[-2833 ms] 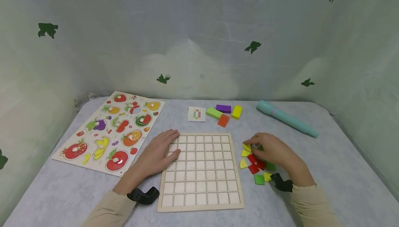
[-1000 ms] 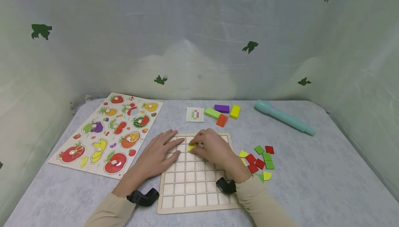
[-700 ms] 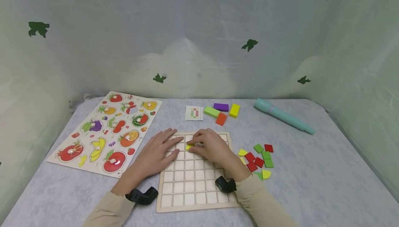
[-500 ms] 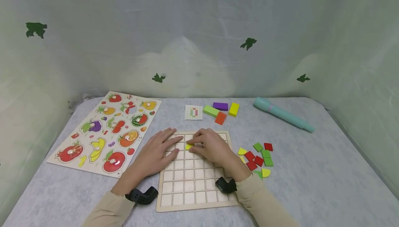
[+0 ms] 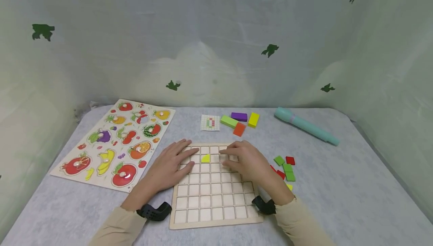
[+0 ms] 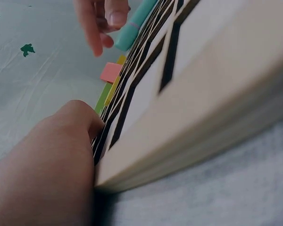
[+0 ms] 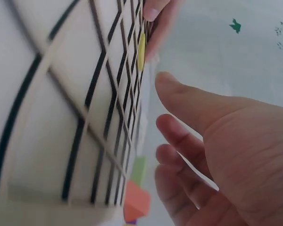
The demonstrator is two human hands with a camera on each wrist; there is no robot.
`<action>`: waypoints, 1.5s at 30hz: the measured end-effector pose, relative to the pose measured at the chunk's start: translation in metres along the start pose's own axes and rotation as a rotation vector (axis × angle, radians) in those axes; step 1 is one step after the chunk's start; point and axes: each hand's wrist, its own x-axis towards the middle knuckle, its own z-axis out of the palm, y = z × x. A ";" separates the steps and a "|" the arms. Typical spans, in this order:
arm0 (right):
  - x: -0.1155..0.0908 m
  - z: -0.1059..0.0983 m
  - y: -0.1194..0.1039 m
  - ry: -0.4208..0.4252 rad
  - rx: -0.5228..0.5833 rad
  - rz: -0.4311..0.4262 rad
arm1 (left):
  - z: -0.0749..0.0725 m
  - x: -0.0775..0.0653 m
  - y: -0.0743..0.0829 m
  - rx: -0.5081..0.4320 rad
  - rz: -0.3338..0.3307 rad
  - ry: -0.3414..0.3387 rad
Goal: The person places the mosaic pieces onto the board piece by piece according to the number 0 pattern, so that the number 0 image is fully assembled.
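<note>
A wooden grid board with pale square cells lies in front of me. One yellow tile with a curved edge sits in a cell in the second row from the far side; it also shows in the right wrist view. My left hand rests on the board's far left part, fingers extended. Just right of the yellow tile, my right hand hovers over the board with thumb and fingers apart and nothing between them. Its forearm partly hides the loose red tiles, green tiles and another yellow tile.
At the left lies a fruit peg puzzle. Behind the board are a small pattern card and green, purple, yellow and orange blocks. A teal tube lies at the back right.
My right hand took a yellow tile from the pile on the right, set it in a board cell, let go and moved back rightward. My left hand has stayed on the board.
</note>
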 end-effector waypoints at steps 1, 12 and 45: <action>-0.002 -0.002 0.002 -0.004 0.001 -0.004 | 0.000 0.000 0.000 -0.001 0.002 -0.001; -0.023 -0.034 0.044 -0.112 0.096 -0.056 | 0.000 -0.003 0.001 0.031 0.015 -0.014; -0.049 -0.061 0.119 -0.292 0.240 0.187 | 0.000 0.001 0.000 -0.039 -0.035 -0.005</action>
